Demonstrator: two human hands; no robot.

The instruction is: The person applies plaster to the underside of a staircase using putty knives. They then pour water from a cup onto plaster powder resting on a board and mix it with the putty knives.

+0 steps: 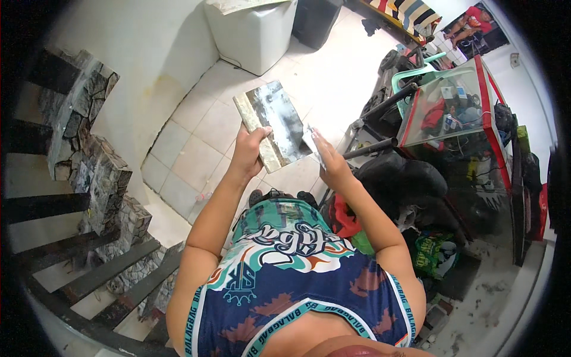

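Observation:
My left hand (248, 150) grips a flat rectangular plate (284, 122) by its near left edge, with the thumb lying over the top face. The plate has a shiny grey, smudged face and a worn cream strip along one long side. It is held tilted in front of me, above the tiled floor. At the plate's right corner my right hand (334, 165) is closed around a thin white piece (310, 140), its fingers stretched along it. Whether this piece is a scraper or a folded sheet cannot be made out. It is at or very near the plate's edge.
A white bin-like container (253, 35) stands against the far wall. On the right are a red-edged glass tank (458, 119) full of odds and ends, a mint-green plastic chair (410, 77) and a black padded seat (401, 178). Dark stair treads (50, 208) rise on the left.

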